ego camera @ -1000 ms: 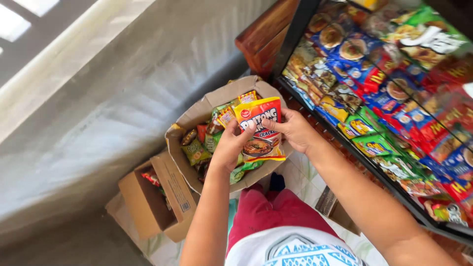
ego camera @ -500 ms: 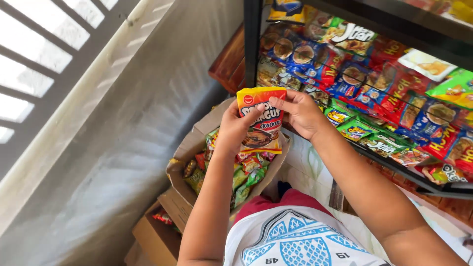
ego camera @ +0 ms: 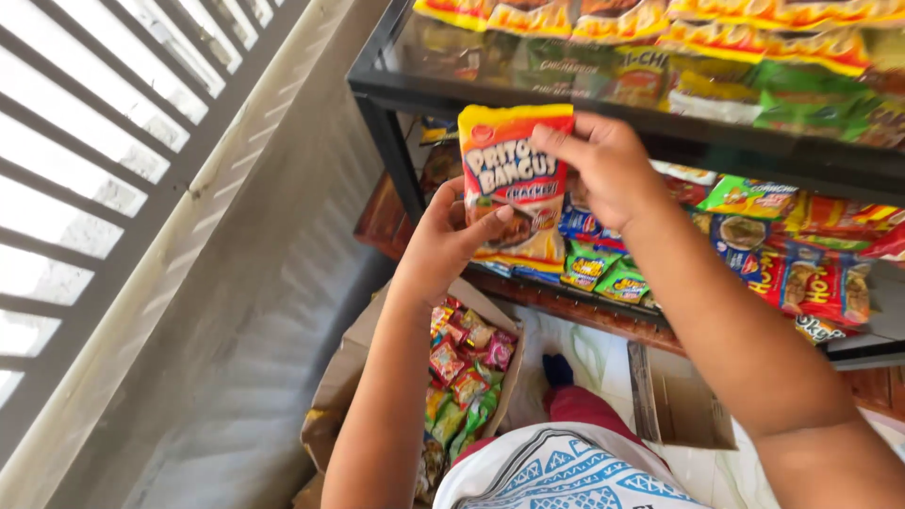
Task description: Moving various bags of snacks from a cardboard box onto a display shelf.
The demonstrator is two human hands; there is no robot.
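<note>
Both forearms are raised, holding a red, yellow and white plastic snack packet (ego camera: 510,184) upright before the black metal shelf (ego camera: 603,113). The left hand (ego camera: 443,247) grips its lower left edge, thumb pressed on the front. The right hand (ego camera: 603,165) pinches its top right corner, above an open cardboard box (ego camera: 349,377) of snack packs.

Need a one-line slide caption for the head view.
Both hands, left hand and right hand, hold a snack packet before a stocked shelf, above an open carton.

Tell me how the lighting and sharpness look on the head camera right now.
Head view: the barred window is blown out white; the snack packet in the left hand and right hand is sharp and evenly lit; the glass shelf reflects packets hazily; the box of snacks below sits in shade.
</note>
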